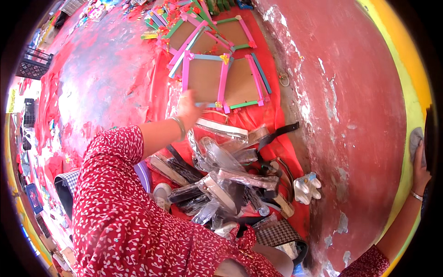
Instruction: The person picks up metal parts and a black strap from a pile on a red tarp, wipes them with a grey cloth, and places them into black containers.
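left hand: your left hand (pixel 189 110) reaches to the lower left corner of a pink-edged panel, upper centre of the view; the fingers are blurred, so whether they pinch the border or only brush it cannot be told.

pink-edged panel: the brown panel (pixel 203 78) lies at upper centre, pink strips down its sides, blue along its top; a hold on the strip, square to the edge, would likely serve you better than one on the corner join.

corner flower: a yellow flower (pixel 224 59) marks the panel's upper right corner; it looks easily knocked, so your fingertips are best kept clear.

second panel: another brown panel (pixel 242 81) lies just to the right, edged in pink and green; the two sit close, so a slow, level lift would probably avoid snagging strips.

wrapped pile: plastic-wrapped pieces (pixel 226 189) crowd the lower centre, near your reaching arm; the sleeve wants room above them.

red sheet: the red sheet (pixel 288 159) runs beneath pile and panels; its loose folds could drag under a sliding panel.

right hand: at the far right edge, your right hand (pixel 420 173) meets a grey, cloth-like item (pixel 416 144); gripping or merely touching, you cannot tell.

black crate: at upper left, a black crate (pixel 34 63) stands well apart.
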Demonstrator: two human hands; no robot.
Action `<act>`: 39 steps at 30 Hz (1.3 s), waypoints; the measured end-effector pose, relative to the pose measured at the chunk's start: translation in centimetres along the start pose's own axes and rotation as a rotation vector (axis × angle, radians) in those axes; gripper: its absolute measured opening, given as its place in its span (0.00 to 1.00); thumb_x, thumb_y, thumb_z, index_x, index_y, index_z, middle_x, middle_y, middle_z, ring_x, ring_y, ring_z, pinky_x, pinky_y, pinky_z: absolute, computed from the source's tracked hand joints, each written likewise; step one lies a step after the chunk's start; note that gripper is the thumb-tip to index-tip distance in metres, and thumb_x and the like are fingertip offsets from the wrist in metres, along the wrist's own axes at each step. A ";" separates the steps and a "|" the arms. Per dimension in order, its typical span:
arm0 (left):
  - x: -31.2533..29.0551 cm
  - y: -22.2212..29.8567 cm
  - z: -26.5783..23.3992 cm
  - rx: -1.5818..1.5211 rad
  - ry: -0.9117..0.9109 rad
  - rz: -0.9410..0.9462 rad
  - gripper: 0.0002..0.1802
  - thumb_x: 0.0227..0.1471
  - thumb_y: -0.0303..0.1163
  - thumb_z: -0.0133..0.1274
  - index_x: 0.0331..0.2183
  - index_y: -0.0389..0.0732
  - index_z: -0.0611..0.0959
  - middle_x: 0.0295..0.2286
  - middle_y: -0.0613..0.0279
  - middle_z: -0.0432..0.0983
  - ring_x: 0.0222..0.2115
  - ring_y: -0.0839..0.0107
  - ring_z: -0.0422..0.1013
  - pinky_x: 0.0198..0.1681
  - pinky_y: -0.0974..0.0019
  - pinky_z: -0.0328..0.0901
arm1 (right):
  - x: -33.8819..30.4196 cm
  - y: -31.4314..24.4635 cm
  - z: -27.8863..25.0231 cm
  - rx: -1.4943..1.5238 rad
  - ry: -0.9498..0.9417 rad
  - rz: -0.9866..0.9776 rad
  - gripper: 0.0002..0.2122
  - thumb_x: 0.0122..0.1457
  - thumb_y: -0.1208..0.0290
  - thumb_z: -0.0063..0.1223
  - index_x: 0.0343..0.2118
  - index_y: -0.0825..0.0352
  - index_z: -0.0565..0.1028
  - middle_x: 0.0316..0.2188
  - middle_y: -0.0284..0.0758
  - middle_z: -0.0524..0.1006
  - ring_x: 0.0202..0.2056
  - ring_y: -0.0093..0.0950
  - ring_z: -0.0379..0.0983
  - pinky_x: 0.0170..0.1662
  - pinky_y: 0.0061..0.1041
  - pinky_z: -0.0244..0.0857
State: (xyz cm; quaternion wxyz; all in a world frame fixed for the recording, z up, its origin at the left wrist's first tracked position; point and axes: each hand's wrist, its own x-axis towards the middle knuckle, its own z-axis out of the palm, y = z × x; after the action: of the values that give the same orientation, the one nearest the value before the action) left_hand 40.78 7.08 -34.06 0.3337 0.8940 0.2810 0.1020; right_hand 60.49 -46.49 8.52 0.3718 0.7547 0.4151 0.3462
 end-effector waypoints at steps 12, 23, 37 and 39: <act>5.9 1.0 1.3 -0.121 -0.153 -0.289 0.16 0.42 0.36 0.54 0.32 0.35 0.75 0.25 0.48 0.74 0.31 0.53 0.72 0.33 0.58 0.66 | -0.8 0.4 0.0 0.355 -0.085 0.403 0.13 0.56 0.67 0.48 0.43 0.65 0.72 0.38 0.36 0.75 0.34 0.20 0.74 0.32 0.16 0.66; 17.9 7.0 -0.3 -0.671 -0.303 -0.221 0.15 0.44 0.33 0.55 0.35 0.34 0.77 0.27 0.61 0.74 0.28 0.71 0.70 0.26 0.65 0.63 | -0.6 0.6 0.4 0.365 -0.114 0.324 0.13 0.56 0.73 0.47 0.42 0.74 0.72 0.40 0.37 0.74 0.41 0.22 0.71 0.45 0.19 0.62; 23.8 3.6 -4.6 -0.095 0.575 0.148 0.18 0.42 0.33 0.50 0.39 0.38 0.74 0.33 0.49 0.73 0.35 0.54 0.69 0.41 0.56 0.63 | -1.7 0.8 0.7 0.422 -0.076 0.328 0.11 0.56 0.73 0.46 0.40 0.71 0.72 0.38 0.36 0.74 0.40 0.24 0.71 0.44 0.20 0.63; 21.4 4.0 -4.1 0.146 0.469 0.334 0.15 0.41 0.30 0.50 0.36 0.39 0.75 0.33 0.50 0.71 0.37 0.53 0.66 0.43 0.55 0.60 | -1.7 0.9 0.7 0.406 -0.079 0.330 0.11 0.56 0.73 0.46 0.40 0.71 0.72 0.38 0.36 0.74 0.39 0.24 0.71 0.43 0.20 0.63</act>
State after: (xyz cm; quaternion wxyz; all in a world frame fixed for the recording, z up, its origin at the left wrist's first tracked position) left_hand 58.57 19.02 -28.41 0.1732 0.9016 0.2058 0.3387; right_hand 60.69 -48.51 8.57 0.1672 0.8842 0.3326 0.2821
